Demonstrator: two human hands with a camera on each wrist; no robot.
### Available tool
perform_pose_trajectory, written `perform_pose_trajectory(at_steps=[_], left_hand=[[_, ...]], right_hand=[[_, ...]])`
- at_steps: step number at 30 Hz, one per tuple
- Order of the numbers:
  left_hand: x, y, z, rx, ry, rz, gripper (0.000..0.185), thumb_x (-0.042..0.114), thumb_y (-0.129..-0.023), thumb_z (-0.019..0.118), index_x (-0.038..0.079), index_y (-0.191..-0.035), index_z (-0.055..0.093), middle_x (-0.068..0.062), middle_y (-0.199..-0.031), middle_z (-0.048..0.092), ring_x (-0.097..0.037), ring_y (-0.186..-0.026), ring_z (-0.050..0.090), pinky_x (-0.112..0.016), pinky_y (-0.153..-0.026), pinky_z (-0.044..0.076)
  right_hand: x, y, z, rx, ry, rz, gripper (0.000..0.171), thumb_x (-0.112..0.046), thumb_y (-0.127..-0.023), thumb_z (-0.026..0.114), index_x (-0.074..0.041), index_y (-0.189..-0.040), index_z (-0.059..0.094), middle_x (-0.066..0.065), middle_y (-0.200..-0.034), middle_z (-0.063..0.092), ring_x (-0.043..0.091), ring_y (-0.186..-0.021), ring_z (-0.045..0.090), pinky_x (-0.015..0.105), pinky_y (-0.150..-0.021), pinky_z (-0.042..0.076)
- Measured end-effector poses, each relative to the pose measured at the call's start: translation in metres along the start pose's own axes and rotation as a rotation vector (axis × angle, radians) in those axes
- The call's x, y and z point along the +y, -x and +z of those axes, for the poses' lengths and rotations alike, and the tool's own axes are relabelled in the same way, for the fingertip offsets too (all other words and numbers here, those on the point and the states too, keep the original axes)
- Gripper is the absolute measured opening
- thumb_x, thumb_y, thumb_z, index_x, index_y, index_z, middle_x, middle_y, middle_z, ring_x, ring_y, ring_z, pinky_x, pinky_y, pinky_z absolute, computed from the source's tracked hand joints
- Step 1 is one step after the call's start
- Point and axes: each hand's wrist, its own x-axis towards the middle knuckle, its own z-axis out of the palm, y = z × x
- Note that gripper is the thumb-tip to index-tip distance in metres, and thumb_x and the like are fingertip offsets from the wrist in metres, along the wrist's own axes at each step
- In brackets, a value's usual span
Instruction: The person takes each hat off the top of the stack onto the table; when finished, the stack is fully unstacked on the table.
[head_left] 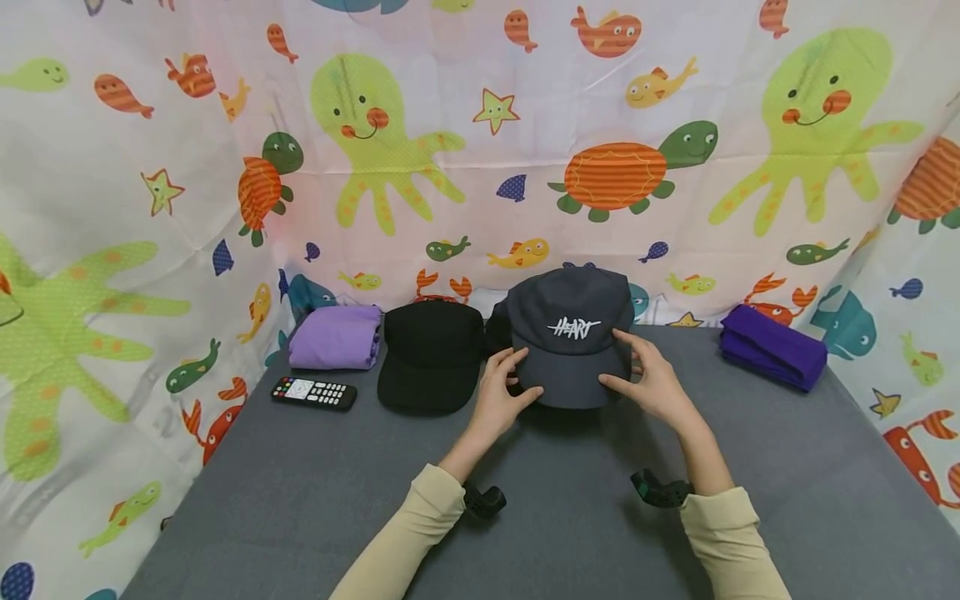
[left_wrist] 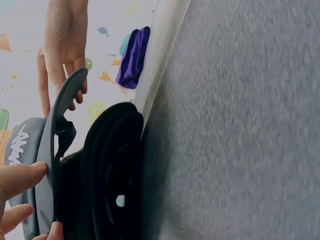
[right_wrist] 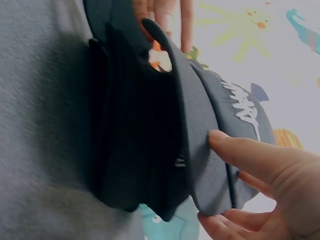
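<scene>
Grey felt worktop (head_left: 300, 500), sea-creature curtain behind.
We hold the dark grey "HEART" cotton cap (head_left: 567, 333) mid-worktop, left grip (head_left: 498, 398) and right grip (head_left: 651, 382) pinching its brim, beside a plain black cap (head_left: 429, 354).

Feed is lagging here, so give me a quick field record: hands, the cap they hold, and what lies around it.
left hand: pinches brim of grey cap
right hand: pinches brim's other side
grey cap: white lettering, raised above a dark cap stack
black cap: left of it, on mat
remote: beside black cap
lilac cloth: back left
purple cloth: back right
</scene>
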Motion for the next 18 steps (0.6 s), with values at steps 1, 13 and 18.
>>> perform_pose_trajectory(at_steps=[1,13,18], left_hand=[[0.001,0.0,0.001,-0.003,-0.002,0.005,0.061,0.013,-0.078,0.074,0.011,-0.134,0.05,-0.016,-0.14,0.036,-0.028,-0.109,0.05,-0.034,-0.088,0.048],[0.017,0.006,0.019,-0.042,0.009,0.051,0.058,0.013,-0.078,0.075,0.01,-0.132,0.053,-0.016,-0.14,0.034,-0.027,-0.105,0.054,-0.032,-0.087,0.049],[0.025,0.002,0.034,-0.046,0.016,0.079,0.058,0.013,-0.078,0.075,0.01,-0.132,0.053,-0.017,-0.14,0.034,-0.026,-0.103,0.055,-0.027,-0.086,0.049]], right_hand=[[0.0,0.001,-0.003,-0.005,0.004,-0.004,0.077,-0.022,-0.082,0.072,-0.01,-0.145,0.03,0.027,-0.138,0.032,0.046,-0.114,0.045,0.056,-0.092,0.041],[0.004,0.012,-0.035,-0.057,0.041,0.012,0.078,-0.03,-0.083,0.07,-0.012,-0.146,0.028,0.03,-0.138,0.03,0.05,-0.115,0.044,0.058,-0.092,0.04],[0.013,0.016,-0.049,-0.051,0.015,0.023,0.079,-0.029,-0.084,0.07,-0.012,-0.147,0.026,0.03,-0.139,0.029,0.05,-0.116,0.043,0.059,-0.093,0.039]])
